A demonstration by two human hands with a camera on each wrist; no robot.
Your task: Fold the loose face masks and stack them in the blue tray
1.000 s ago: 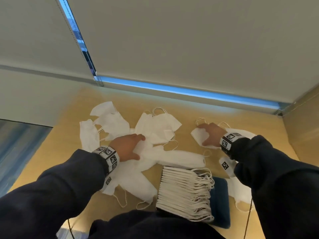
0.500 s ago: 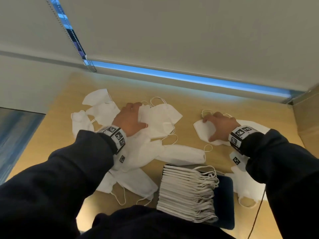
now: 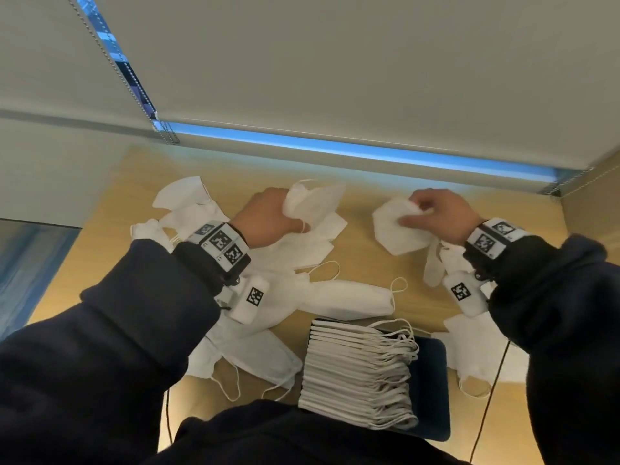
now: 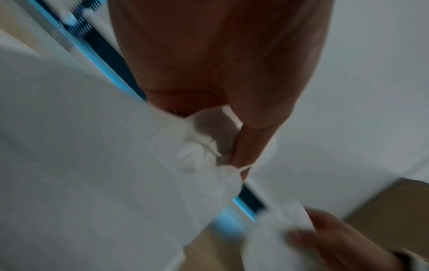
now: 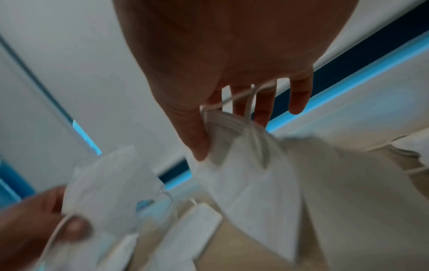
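My left hand [image 3: 268,218] grips a white face mask [image 3: 312,203] lifted off the pile; in the left wrist view the thumb [image 4: 250,143] pinches its bunched edge [image 4: 209,146]. My right hand [image 3: 436,213] pinches another white mask [image 3: 396,229] above the table; the right wrist view shows thumb and fingers [image 5: 262,110] closed on that mask [image 5: 250,176] near its ear loops. A tall stack of folded masks [image 3: 355,374] stands in the blue tray [image 3: 432,391] near my body. Loose masks [image 3: 349,300] lie scattered on the wooden table [image 3: 362,263].
More loose masks lie at the left [image 3: 188,209] and at the right under my forearm [image 3: 476,350]. A closed roller blind [image 3: 335,62] with a bead chain [image 3: 110,58] backs the table. A side panel [image 3: 593,203] bounds the right edge.
Both hands, pressing on masks a second ago, have closed on one mask each and raised them off the table. The left hand moved away from me toward the far pile.
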